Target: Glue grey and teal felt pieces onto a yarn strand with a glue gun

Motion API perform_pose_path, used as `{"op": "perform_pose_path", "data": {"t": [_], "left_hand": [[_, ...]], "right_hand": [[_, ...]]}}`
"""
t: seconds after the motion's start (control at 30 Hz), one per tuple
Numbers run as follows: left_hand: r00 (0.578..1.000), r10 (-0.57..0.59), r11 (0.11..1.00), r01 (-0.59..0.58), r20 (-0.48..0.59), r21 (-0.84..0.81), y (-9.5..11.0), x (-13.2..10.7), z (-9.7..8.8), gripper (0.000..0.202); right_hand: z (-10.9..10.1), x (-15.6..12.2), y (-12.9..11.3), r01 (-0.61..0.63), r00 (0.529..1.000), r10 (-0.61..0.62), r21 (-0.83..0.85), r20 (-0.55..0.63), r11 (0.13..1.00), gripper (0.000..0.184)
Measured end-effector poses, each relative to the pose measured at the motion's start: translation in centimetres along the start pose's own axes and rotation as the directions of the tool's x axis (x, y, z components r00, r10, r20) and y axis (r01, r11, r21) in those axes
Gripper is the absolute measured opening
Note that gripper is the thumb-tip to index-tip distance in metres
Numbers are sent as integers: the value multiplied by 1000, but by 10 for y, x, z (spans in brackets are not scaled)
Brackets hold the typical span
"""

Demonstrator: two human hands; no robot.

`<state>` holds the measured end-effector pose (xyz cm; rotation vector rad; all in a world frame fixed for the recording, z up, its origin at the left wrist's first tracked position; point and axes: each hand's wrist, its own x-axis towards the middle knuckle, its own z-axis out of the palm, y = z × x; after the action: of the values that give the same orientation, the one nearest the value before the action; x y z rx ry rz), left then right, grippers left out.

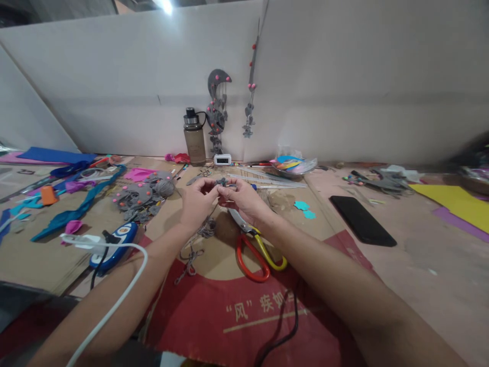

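Observation:
My left hand and my right hand meet above the middle of the table, fingers pinched together on a small grey felt piece held between them. A grey string of felt shapes hangs down from my left hand onto the cardboard. Scissors with red and yellow handles lie just under my right wrist.
A pile of grey felt cut-outs with pink beads and a grey yarn ball lie left. A blue glue gun with white cable sits front left. A black phone, water bottle, small clock and plate of scraps stand around.

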<state>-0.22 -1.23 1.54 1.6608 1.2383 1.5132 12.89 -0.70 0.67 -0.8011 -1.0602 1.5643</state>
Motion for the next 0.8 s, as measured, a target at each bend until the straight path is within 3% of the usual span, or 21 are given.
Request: {"op": "perform_pose_path", "data": {"t": [0.17,0.3,0.5,0.67,0.8], "left_hand": [[998,-38,994,43,52,-98,-5,0,3,12],[997,-65,992,69,38,-107,-4,2,2,14],[1000,6,994,-7,10,105,-6,3,-2,16],[995,97,955,-93,0,281,-7,2,-2,15],[989,146,934,-140,5,330,-7,2,-3,15]], "right_hand": [[-3,0,-5,3,1000,-3,-32,13,999,47],[-4,0,-6,33,998,-41,-141,-55,989,44],[-5,2,-1,43,994,-61,-196,-86,980,22],[-5,4,4,118,983,-153,-277,-106,954,13],[-1,-1,1,134,983,-152,-165,-102,977,13]]}}
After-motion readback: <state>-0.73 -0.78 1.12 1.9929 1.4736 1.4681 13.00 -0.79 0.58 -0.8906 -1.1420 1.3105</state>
